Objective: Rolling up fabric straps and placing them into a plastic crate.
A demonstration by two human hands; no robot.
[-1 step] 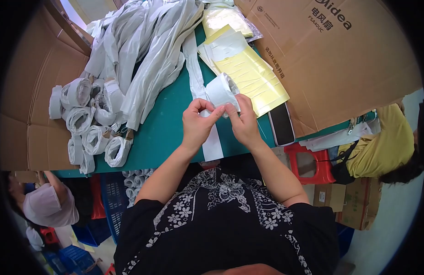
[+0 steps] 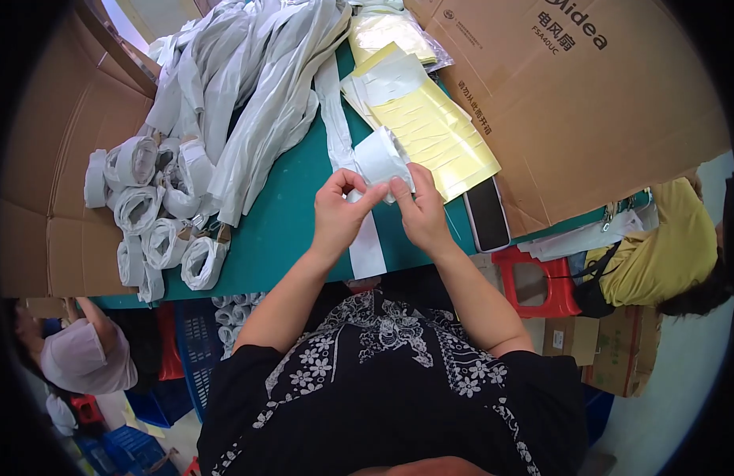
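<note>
A coiled roll of white fabric strip [image 2: 376, 155] is held over the table between my two hands. My left hand [image 2: 339, 213] grips its near left edge, thumb and fingers pinched together. On the right edge, my right hand [image 2: 422, 216] is closed too, and the two thumbs nearly meet. A flat white strip [image 2: 368, 247] runs beneath the hands toward the table's near edge, with another length [image 2: 332, 115] stretching away behind the roll. Just beyond my right hand lie yellow glossy sheets [image 2: 450, 147] with short slits.
Several finished-looking white rolls [image 2: 137, 208] are heaped at left, below a big pile of long white strips [image 2: 248, 95]. A phone [image 2: 487, 216] lies right of the sheets. Cardboard [image 2: 589, 119] flanks the green table [image 2: 276, 230]. Co-workers [image 2: 660, 246] and a red stool [image 2: 534, 279] are nearby.
</note>
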